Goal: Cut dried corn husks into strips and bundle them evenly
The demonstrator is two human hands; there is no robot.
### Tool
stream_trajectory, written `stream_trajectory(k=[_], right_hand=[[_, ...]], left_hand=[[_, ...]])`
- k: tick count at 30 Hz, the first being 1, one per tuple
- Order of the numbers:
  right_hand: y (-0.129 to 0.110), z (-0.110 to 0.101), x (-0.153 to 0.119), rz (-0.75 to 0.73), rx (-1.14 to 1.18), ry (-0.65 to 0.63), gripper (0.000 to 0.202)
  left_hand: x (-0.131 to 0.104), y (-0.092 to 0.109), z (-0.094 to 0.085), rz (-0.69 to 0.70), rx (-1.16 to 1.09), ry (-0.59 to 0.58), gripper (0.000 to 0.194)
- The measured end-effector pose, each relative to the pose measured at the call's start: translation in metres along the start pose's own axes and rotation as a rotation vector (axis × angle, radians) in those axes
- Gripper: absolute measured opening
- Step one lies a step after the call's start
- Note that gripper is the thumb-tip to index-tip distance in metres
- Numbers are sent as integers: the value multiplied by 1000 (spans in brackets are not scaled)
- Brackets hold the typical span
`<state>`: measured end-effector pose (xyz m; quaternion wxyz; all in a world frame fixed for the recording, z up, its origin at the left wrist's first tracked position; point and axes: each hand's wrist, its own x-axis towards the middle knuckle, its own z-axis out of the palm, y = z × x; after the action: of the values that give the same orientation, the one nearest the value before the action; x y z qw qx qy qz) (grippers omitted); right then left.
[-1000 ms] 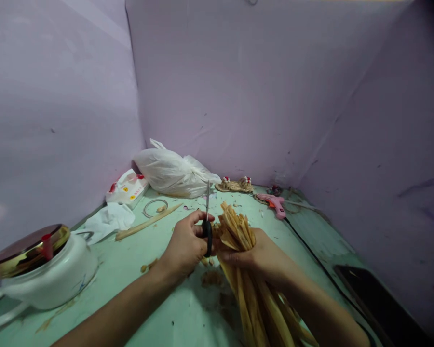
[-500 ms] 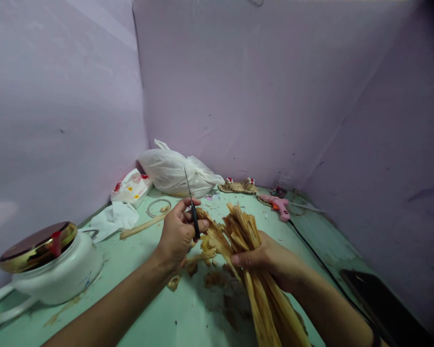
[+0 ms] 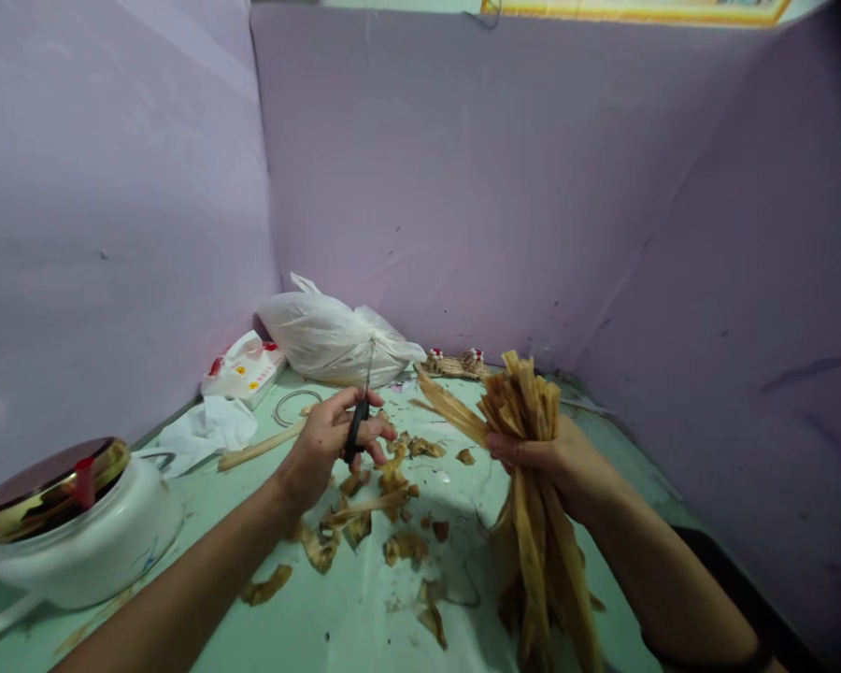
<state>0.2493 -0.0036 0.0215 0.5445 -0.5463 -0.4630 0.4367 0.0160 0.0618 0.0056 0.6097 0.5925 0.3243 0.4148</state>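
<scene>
Over the green table point(image 3: 354, 622), my right hand point(image 3: 567, 467) is closed around the upper part of the dried-leaf bundle point(image 3: 525, 411), ragged ends above my grip, long strips hanging below. Well apart from it, my left hand point(image 3: 322, 449) has the black-handled scissors point(image 3: 356, 430) hooked in half-spread fingers, tip upward. Half a second ago those fingers were right by a loose strip next to the bundle; since then the bundle has shifted right, and more brown scraps point(image 3: 405, 547) show between my forearms, which both reach forward.
</scene>
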Motion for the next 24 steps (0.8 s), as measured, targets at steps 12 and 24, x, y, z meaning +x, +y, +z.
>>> stream_trajectory(k=[12,24], right_hand=[[-4,-11,1,128,205,-1,26],[-4,-11,1,74,244,45,30]], left_hand=[[-5,-5,11,-322,-74,-381,43],[-9,-3,13,-330,-163,-404,40]])
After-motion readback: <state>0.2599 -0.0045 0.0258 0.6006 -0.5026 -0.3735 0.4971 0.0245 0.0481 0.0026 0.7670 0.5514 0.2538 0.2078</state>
